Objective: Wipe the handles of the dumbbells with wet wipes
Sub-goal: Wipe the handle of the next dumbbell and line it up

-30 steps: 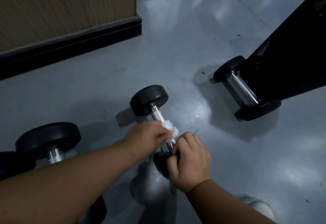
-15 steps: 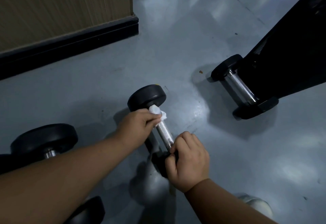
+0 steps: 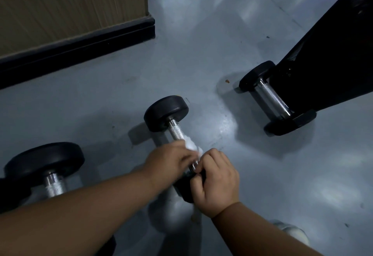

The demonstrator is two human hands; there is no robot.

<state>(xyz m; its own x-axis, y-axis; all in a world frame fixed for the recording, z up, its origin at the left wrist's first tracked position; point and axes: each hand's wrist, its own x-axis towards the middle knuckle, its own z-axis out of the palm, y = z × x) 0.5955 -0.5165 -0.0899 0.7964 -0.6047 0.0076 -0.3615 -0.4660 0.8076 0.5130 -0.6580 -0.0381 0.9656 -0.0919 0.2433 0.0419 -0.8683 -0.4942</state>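
Our left hand [image 3: 171, 160] squeezes the white wet wipe [image 3: 191, 146] around the shiny metal handle [image 3: 177, 131] of the middle black dumbbell [image 3: 166, 112] on the grey floor [image 3: 201, 64]. Our right hand [image 3: 217, 181] grips its near end. We think the two other dumbbells [image 3: 276, 98] may be left to wipe.

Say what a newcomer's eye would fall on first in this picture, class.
First, the two hands at lower centre: the left hand rubs a white wet wipe along the middle dumbbell's chrome handle while the right hand grips its near end. Next, a second dumbbell lies at right against a black frame.
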